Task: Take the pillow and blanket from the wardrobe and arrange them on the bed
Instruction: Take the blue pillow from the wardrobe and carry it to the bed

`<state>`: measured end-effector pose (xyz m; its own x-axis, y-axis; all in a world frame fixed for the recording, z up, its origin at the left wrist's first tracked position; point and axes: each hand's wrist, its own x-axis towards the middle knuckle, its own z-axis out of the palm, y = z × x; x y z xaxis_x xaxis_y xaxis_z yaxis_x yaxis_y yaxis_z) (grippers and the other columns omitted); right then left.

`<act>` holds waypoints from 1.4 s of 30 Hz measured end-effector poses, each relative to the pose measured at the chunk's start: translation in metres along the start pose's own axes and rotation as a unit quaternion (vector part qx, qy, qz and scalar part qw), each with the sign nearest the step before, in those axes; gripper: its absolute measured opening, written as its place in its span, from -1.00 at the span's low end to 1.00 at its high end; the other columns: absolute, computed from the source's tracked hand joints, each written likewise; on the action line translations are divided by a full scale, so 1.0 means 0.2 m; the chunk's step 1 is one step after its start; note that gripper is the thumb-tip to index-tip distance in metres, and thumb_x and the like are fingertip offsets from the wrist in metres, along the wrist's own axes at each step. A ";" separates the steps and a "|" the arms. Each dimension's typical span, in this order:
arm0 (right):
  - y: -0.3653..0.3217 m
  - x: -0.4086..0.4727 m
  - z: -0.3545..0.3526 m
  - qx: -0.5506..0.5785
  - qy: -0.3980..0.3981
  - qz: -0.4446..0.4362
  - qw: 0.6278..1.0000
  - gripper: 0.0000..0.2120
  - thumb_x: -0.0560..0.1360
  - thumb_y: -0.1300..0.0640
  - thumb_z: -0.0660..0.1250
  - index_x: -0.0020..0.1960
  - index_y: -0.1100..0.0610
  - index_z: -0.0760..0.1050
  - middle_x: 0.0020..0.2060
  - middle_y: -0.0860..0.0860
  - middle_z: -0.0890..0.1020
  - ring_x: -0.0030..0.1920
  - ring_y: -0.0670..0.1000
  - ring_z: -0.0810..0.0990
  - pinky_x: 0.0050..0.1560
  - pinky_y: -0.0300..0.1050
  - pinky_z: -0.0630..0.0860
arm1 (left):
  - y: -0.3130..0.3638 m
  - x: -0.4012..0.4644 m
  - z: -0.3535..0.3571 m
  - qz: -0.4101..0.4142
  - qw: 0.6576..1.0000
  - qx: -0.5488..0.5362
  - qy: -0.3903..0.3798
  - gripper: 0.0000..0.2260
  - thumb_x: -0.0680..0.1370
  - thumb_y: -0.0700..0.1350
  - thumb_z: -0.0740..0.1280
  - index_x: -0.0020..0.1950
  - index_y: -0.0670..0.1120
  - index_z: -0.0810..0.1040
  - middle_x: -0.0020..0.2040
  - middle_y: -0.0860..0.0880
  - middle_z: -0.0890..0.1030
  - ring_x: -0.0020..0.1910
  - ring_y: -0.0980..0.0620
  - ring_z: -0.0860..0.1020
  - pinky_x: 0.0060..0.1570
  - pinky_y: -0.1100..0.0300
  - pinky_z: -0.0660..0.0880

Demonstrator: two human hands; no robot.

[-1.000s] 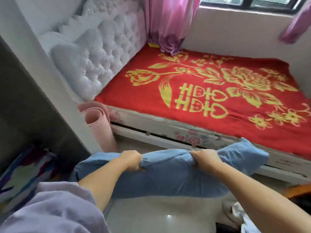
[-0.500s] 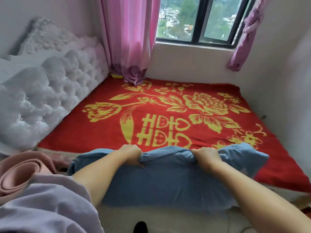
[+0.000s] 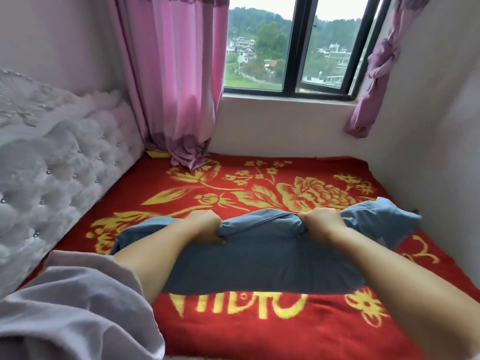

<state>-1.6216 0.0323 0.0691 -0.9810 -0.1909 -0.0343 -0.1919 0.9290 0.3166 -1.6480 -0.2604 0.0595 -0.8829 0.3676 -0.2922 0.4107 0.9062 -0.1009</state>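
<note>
A blue pillow point(image 3: 262, 258) hangs lengthwise across the middle of the view, over the bed point(image 3: 259, 331) with its red cover and yellow flower pattern. My left hand point(image 3: 206, 226) is shut on the pillow's top edge left of centre. My right hand point(image 3: 320, 220) grips the same edge right of centre. The pillow's left end sits behind my left forearm. No blanket other than the red cover is in view.
A white tufted headboard point(image 3: 59, 178) runs along the bed's left side. Pink curtains point(image 3: 171, 81) hang at the far left corner, their hem resting on the bed. A window point(image 3: 288, 48) sits above the far wall. A plain wall point(image 3: 446, 157) borders the bed's right side.
I have moved in from the floor beside the bed, and the pillow has travelled forward with both hands, from the bed's near edge to over its middle. Both grips are unchanged.
</note>
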 end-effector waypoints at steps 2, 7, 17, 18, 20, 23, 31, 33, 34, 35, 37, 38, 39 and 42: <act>0.05 0.16 -0.01 -0.001 0.012 -0.004 1.000 -0.75 0.50 0.00 0.26 0.16 0.01 0.47 0.09 0.05 0.64 0.11 0.12 0.61 -0.14 -0.10 0.40 | -0.05 0.12 -0.05 -0.007 1.000 0.009 0.016 -0.58 0.41 0.25 0.32 0.00 -0.08 0.58 0.01 -0.11 0.63 -0.02 -0.15 0.59 -0.17 0.11 0.44; 0.12 0.60 0.02 -0.007 0.029 -0.039 0.999 -0.77 0.49 0.02 0.26 0.13 0.01 0.48 0.05 0.02 0.65 0.08 0.12 0.61 -0.19 -0.11 0.36 | -0.19 0.42 -0.13 -0.037 0.999 0.013 0.008 -0.61 0.44 0.22 0.32 0.04 -0.07 0.56 0.05 -0.11 0.61 0.03 -0.15 0.58 -0.12 0.10 0.47; 0.51 1.64 0.27 0.025 -0.032 -0.124 0.991 -0.65 0.51 -0.12 0.28 0.18 0.06 0.48 0.12 0.08 0.63 0.13 0.14 0.60 -0.04 -0.06 0.46 | -0.30 1.37 -0.30 -0.111 0.991 0.015 -0.074 -0.56 0.43 0.24 0.33 0.02 -0.12 0.56 0.03 -0.12 0.62 -0.02 -0.15 0.59 -0.17 0.10 0.47; 0.57 1.72 0.28 0.020 -0.038 -0.133 0.990 -0.69 0.53 -0.08 0.27 0.19 0.06 0.48 0.12 0.08 0.63 0.13 0.14 0.60 -0.05 -0.06 0.46 | -0.30 1.46 -0.34 -0.114 0.990 0.015 -0.083 -0.56 0.44 0.24 0.32 0.02 -0.12 0.55 0.04 -0.13 0.62 -0.01 -0.16 0.59 -0.15 0.08 0.49; 0.68 1.88 0.29 0.014 -0.035 -0.146 0.989 -0.72 0.55 -0.03 0.24 0.19 0.07 0.46 0.12 0.07 0.63 0.13 0.13 0.60 -0.11 -0.08 0.42 | -0.30 1.61 -0.42 -0.116 0.990 0.011 -0.082 -0.57 0.44 0.24 0.32 0.03 -0.11 0.55 0.05 -0.13 0.63 0.02 -0.17 0.59 -0.11 0.06 0.51; 0.80 2.06 0.24 0.015 -0.011 -0.152 0.988 -0.69 0.52 -0.07 0.27 0.19 0.05 0.46 0.10 0.06 0.64 0.11 0.14 0.60 -0.15 -0.09 0.38 | -0.34 1.77 -0.53 -0.118 0.991 0.005 -0.059 -0.60 0.44 0.23 0.32 0.04 -0.07 0.56 0.05 -0.10 0.63 0.03 -0.15 0.58 -0.11 0.07 0.50; 0.79 2.35 0.11 0.016 0.052 -0.179 0.982 -0.62 0.47 -0.20 0.28 0.10 0.08 0.45 0.03 0.07 0.66 0.05 0.16 0.62 -0.21 -0.08 0.36 | -0.58 1.90 -0.62 -0.139 0.989 -0.034 -0.040 -0.64 0.44 0.22 0.33 -0.02 -0.05 0.56 -0.01 -0.08 0.63 -0.02 -0.13 0.58 -0.15 0.10 0.47; 0.73 2.40 0.08 0.024 0.055 -0.175 0.983 -0.59 0.46 -0.22 0.29 0.10 0.09 0.45 0.02 0.08 0.66 0.04 0.16 0.62 -0.20 -0.08 0.37 | -0.68 1.92 -0.61 -0.133 0.990 -0.035 -0.041 -0.65 0.43 0.23 0.34 -0.04 -0.04 0.56 -0.03 -0.07 0.63 -0.05 -0.12 0.58 -0.18 0.11 0.46; 0.68 2.43 0.08 0.025 0.055 -0.174 0.983 -0.58 0.46 -0.23 0.29 0.10 0.09 0.45 0.02 0.08 0.66 0.04 0.17 0.62 -0.20 -0.08 0.38 | -0.74 1.94 -0.60 -0.131 0.990 -0.033 -0.043 -0.65 0.42 0.24 0.34 -0.04 -0.03 0.57 -0.04 -0.07 0.63 -0.06 -0.12 0.59 -0.19 0.12 0.45; 0.64 2.46 0.08 0.024 0.053 -0.173 0.983 -0.58 0.46 -0.23 0.29 0.09 0.09 0.45 0.02 0.08 0.66 0.04 0.17 0.63 -0.20 -0.07 0.39 | -0.80 1.96 -0.58 -0.130 0.990 -0.030 -0.048 -0.63 0.41 0.25 0.34 -0.04 -0.03 0.57 -0.04 -0.07 0.63 -0.07 -0.12 0.59 -0.20 0.12 0.45; 0.52 2.54 0.10 0.018 0.043 -0.167 0.985 -0.58 0.46 -0.23 0.29 0.08 0.09 0.45 0.01 0.07 0.66 0.03 0.16 0.63 -0.21 -0.08 0.38 | -0.96 2.01 -0.54 -0.124 0.990 -0.025 -0.063 -0.61 0.39 0.26 0.35 -0.03 -0.03 0.58 -0.05 -0.06 0.63 -0.08 -0.12 0.60 -0.20 0.11 0.46; 0.47 2.59 0.11 0.015 0.036 -0.162 0.986 -0.58 0.46 -0.24 0.28 0.07 0.09 0.45 0.00 0.07 0.66 0.02 0.16 0.63 -0.22 -0.08 0.37 | -1.05 2.05 -0.52 -0.119 0.990 -0.022 -0.067 -0.60 0.38 0.26 0.35 -0.02 -0.03 0.58 -0.05 -0.06 0.64 -0.08 -0.11 0.60 -0.20 0.10 0.47; 0.40 2.65 0.12 0.016 0.029 -0.153 0.988 -0.58 0.47 -0.25 0.28 0.06 0.09 0.45 -0.01 0.06 0.66 0.01 0.15 0.63 -0.23 -0.09 0.35 | -1.13 2.09 -0.51 -0.111 0.991 -0.022 -0.070 -0.60 0.38 0.26 0.36 -0.02 -0.03 0.59 -0.05 -0.06 0.64 -0.09 -0.10 0.60 -0.20 0.10 0.48; 0.22 2.84 0.11 0.033 0.010 -0.126 0.991 -0.58 0.46 -0.25 0.28 0.06 0.08 0.46 -0.01 0.05 0.66 0.00 0.14 0.63 -0.23 -0.12 0.35 | -1.40 2.20 -0.47 -0.092 0.993 -0.023 -0.075 -0.61 0.37 0.25 0.36 -0.02 -0.02 0.60 -0.04 -0.05 0.65 -0.09 -0.09 0.61 -0.20 0.11 0.48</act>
<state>-2.1872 -0.0285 0.0418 -0.9010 -0.4253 -0.0857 -0.4330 0.8694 0.2379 -2.1731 -0.3323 0.0473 -0.8966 0.1626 -0.4118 0.2319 0.9648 -0.1238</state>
